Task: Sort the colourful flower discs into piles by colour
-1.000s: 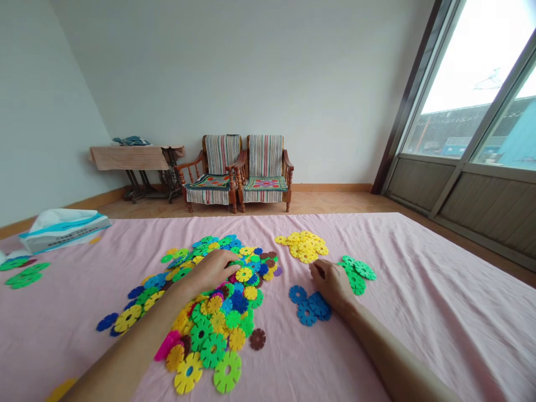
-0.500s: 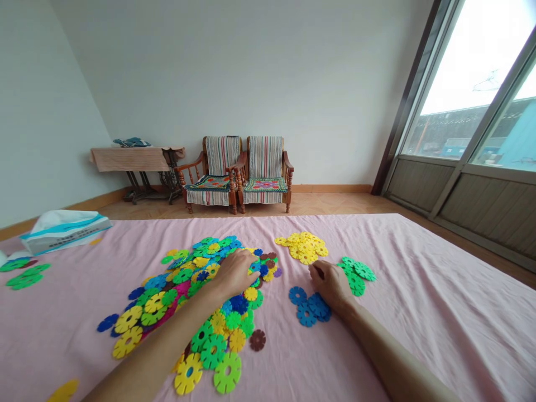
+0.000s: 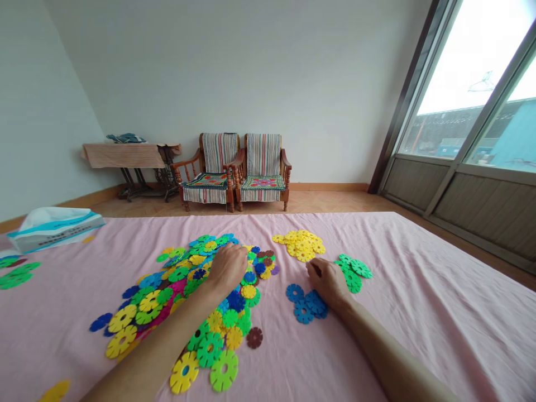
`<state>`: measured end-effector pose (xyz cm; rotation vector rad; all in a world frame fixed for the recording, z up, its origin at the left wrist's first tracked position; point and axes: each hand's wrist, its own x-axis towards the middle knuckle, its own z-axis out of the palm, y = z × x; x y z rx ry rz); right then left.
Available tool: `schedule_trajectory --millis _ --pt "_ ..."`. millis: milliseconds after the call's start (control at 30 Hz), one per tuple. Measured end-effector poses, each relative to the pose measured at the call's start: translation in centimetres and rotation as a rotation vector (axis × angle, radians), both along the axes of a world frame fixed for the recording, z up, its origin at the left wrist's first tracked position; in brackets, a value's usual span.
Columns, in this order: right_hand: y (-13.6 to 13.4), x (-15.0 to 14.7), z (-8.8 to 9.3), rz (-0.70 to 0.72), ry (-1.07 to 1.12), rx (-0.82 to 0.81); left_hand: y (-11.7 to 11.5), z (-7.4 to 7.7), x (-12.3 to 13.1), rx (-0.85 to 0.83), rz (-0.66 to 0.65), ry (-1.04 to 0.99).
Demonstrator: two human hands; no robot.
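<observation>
A wide pile of snowflake discs [image 3: 210,350], in green, yellow, blue and brown, spreads across the left middle of the table. Over its far right part is my left hand [image 3: 229,267], closed, with the fingertips hidden from me. My right hand [image 3: 329,279] rests loosely curled to the right, thumb near the index finger, and no disc shows in it. Just beyond it lies a heap of yellow discs [image 3: 304,244]. Blue discs [image 3: 304,310] sit close by its left side, and green discs [image 3: 359,268] lie to its right.
A pink cloth [image 3: 422,290] with folds covers the table. At the far left stands a tissue packet [image 3: 56,230], with some green discs [image 3: 20,276] in front of it. One brown disc [image 3: 254,338] lies apart. Two wooden chairs [image 3: 263,167] stand beyond the table.
My left hand has drawn in slightly, and its fingers, partly spread before, are now curled together over the pile. My right hand keeps its place by the blue discs. The view has shifted a little.
</observation>
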<state>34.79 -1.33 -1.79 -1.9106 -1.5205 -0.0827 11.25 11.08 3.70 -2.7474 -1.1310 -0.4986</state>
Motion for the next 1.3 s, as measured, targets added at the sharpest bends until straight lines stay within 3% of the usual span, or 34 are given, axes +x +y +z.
schedule_trajectory --millis 100,200,300,400,533,733,967,1167,1300 --pt "-0.1 -0.1 0.0 0.001 -0.004 0.007 -0.6 0.5 0.3 -0.082 -0.061 -0.21" --pt "0.0 0.0 0.0 0.003 0.003 0.013 -2.4 0.1 1.7 -0.446 -0.171 -0.371" --pt "0.0 0.1 -0.1 0.009 0.015 0.023 -4.3 -1.1 3.8 -0.733 -0.269 -0.389" --pt "0.0 0.1 0.0 0.004 0.021 0.033 -5.4 -2.0 5.4 -0.868 -0.28 -0.403" --pt "-0.2 -0.1 0.1 -0.008 0.029 0.046 -5.6 -1.4 5.1 -0.723 -0.234 -0.408" --pt "0.3 -0.2 -0.3 -0.049 0.07 -0.025 -6.5 0.1 0.2 -0.5 -0.176 -0.457" --pt "-0.5 0.2 -1.0 0.115 0.125 -0.011 -7.8 -1.0 -4.7 -0.237 -0.058 -0.478" --pt "-1.2 0.3 -1.0 0.152 0.243 0.023 -6.1 -1.4 -6.0 0.027 -0.081 -0.468" --pt "-1.3 0.2 -1.0 0.167 0.233 0.011 -4.8 -1.7 -7.1 0.071 -0.04 -0.427"
